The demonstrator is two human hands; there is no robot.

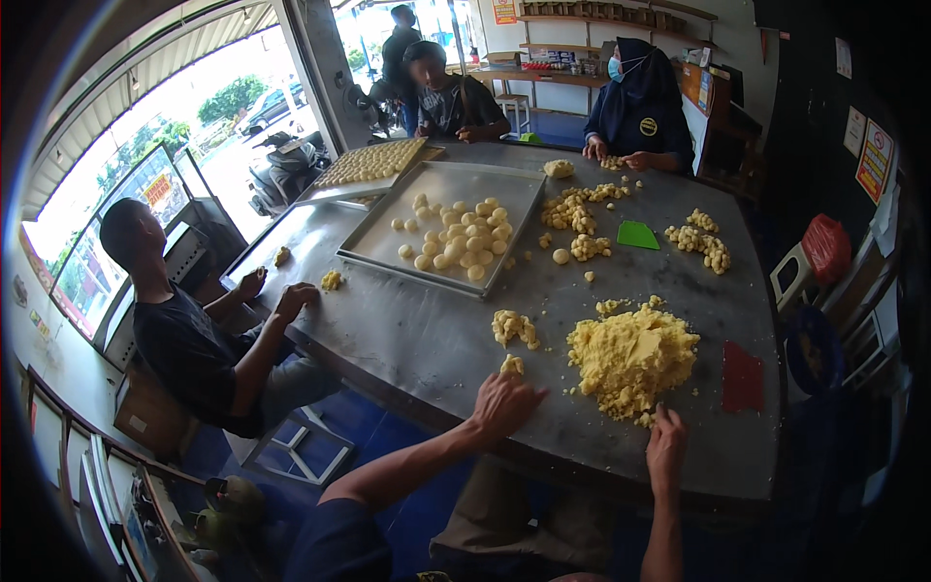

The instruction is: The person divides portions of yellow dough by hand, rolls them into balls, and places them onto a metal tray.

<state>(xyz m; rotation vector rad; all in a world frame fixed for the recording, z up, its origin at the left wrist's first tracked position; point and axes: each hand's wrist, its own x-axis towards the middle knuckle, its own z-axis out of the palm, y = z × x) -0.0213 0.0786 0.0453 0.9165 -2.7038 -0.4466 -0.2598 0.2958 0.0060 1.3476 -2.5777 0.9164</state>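
Note:
A large crumbly heap of yellow dough [632, 354] lies on the metal-topped table before me. My right hand [667, 448] is at its near edge, fingers drawn together beside a few loose crumbs; whatever is between them is too small to make out. Palm down near the table's front edge, my left hand [506, 403] has its thumb spread to the right. Just beyond its fingertips sits a small dough lump [512, 365]. A clump of finger-shaped dough pieces [514, 329] lies a little farther off. Right of the heap is a flat red scraper [743, 376].
A metal tray [388, 262] of round dough balls [465, 238] stands mid-table, with a fuller tray [364, 163] behind. A green scraper [637, 234] lies among dough clumps [572, 210]. People work at the left [194, 320], far side [456, 102] and far right [635, 107].

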